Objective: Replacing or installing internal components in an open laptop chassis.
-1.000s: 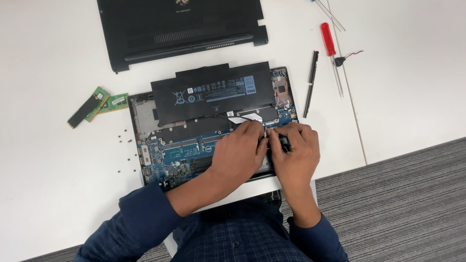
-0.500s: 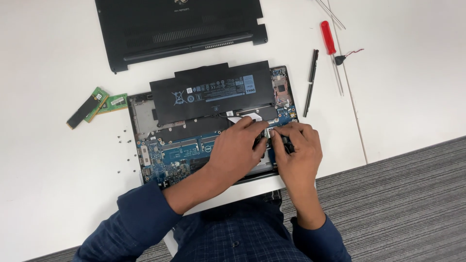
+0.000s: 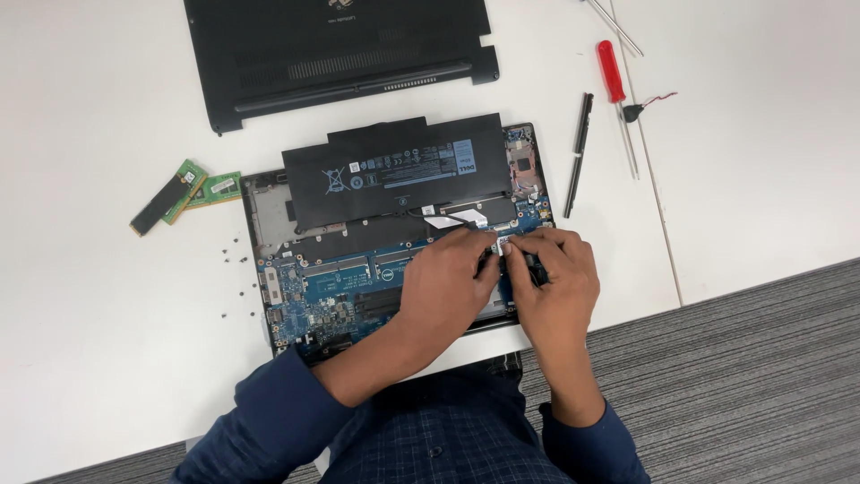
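An opened laptop (image 3: 269,220) lies bottom-up on the white table, its blue circuit board (image 3: 322,287) and long black battery (image 3: 394,170) exposed. My left hand (image 3: 448,282) and my right hand (image 3: 555,278) meet over the board's right part, fingertips pinching a small part with a white label (image 3: 503,244) near a black cable. What exactly the fingers hold is mostly hidden by the hands.
The black bottom cover (image 3: 340,49) lies at the back. Two green memory modules (image 3: 184,193) rest left of the laptop, with several tiny screws (image 3: 235,260) nearby. A red-handled screwdriver (image 3: 614,76) and a black tool (image 3: 580,148) lie to the right. The table's front edge is close.
Both hands have stayed over the same spot on the board; the fingers shifted slightly. The view has drifted a little.
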